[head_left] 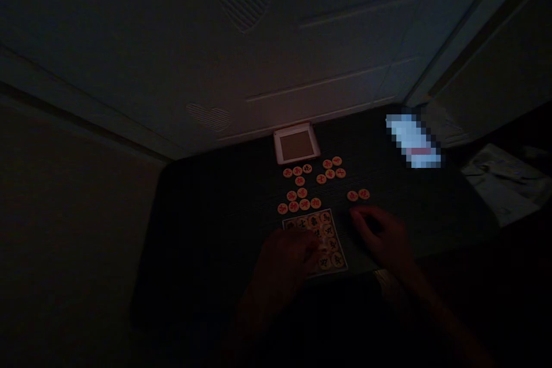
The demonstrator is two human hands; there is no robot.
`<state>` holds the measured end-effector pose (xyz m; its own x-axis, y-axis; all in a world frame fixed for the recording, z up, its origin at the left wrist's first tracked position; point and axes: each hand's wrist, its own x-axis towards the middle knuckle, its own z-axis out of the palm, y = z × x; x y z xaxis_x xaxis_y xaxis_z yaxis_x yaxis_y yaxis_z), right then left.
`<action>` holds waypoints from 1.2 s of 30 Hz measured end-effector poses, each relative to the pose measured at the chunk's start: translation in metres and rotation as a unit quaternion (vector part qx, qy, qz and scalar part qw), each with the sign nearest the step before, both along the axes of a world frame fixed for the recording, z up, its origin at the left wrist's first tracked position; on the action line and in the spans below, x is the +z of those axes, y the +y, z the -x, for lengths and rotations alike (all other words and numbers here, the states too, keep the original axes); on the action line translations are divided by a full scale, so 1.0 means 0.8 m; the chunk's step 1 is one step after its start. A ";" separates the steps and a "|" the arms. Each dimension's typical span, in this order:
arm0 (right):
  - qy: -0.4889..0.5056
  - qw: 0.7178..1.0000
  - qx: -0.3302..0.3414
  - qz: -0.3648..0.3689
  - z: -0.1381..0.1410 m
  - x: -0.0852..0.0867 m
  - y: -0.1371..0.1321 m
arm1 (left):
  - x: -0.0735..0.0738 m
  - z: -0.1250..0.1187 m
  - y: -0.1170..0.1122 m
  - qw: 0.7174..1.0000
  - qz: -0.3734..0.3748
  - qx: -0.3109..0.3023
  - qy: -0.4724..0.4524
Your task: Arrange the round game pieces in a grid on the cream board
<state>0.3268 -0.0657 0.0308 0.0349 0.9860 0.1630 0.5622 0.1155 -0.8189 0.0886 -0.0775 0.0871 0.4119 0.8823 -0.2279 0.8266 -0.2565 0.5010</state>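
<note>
A shallow square box holds rows of round Chinese chess pieces with dark characters. My left hand lies over the box's left side with its fingers bent. At its fingertips is a pale, blurred Chinese chess piece, apparently pinched. To the right of the box, my right hand is curled low over the tabletop, thumb and forefinger together; whatever may be inside is hidden. Just beyond it lie two red-marked pieces. More red-marked pieces are spread in small groups behind the box.
The dark table stands against a pale panel with raised lines. A shallow light-rimmed lid or tray sits at the table's back edge. A bright, pixelated object lies at the back right, near pale crumpled material. Lighting is very dim.
</note>
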 end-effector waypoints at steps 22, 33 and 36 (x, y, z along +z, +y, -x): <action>-0.003 1.000 -0.002 0.011 0.000 0.004 0.001 | 0.003 -0.015 -0.002 0.999 -0.045 -0.014 0.009; -0.003 1.000 -0.005 0.015 0.001 0.006 0.001 | 0.002 -0.014 -0.003 0.997 -0.058 -0.006 0.041; -0.001 1.000 -0.006 0.022 0.002 0.007 0.001 | 0.003 -0.014 -0.004 0.997 -0.057 0.000 0.043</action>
<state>0.3256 -0.0647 0.0363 0.0476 0.9917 0.1195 0.5644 0.0721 -0.8224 0.1001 -0.0811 0.0898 0.3955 0.9043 -0.1606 0.8651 -0.3081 0.3957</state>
